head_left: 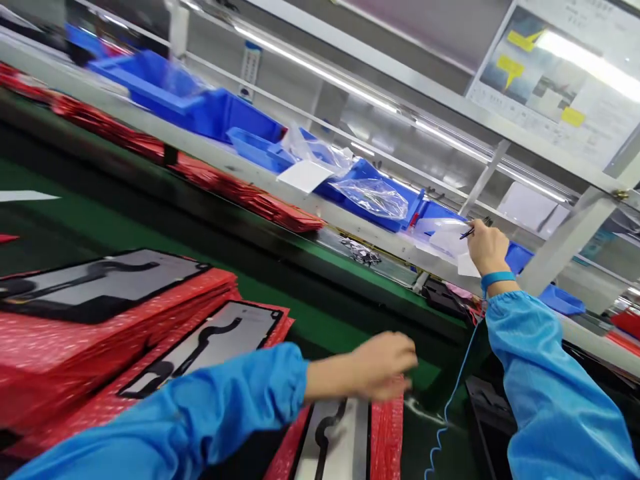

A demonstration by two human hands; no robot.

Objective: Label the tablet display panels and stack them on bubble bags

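Observation:
My left hand (381, 365) hovers low in the middle, blurred by motion, fingers curled over the upper edge of a grey panel with a black curved cutout (334, 437) lying on red bubble wrap (386, 437). My right hand (486, 248) reaches up to the shelf at the right and pinches a thin dark tool like tweezers (473, 231) beside a clear bag and white sheet (445, 237). A blue wrist strap (497, 279) with a coiled cord (453, 393) sits on that wrist. Both sleeves are light blue.
Stacks of red bubble-wrapped panels (100, 333) lie at the left on a green mat (320, 327). A shelf holds blue bins (220, 113), clear plastic bags (373, 197) and more red wrap (240, 190). A black tray (487, 407) sits under my right arm. Instruction sheets (560, 80) hang overhead.

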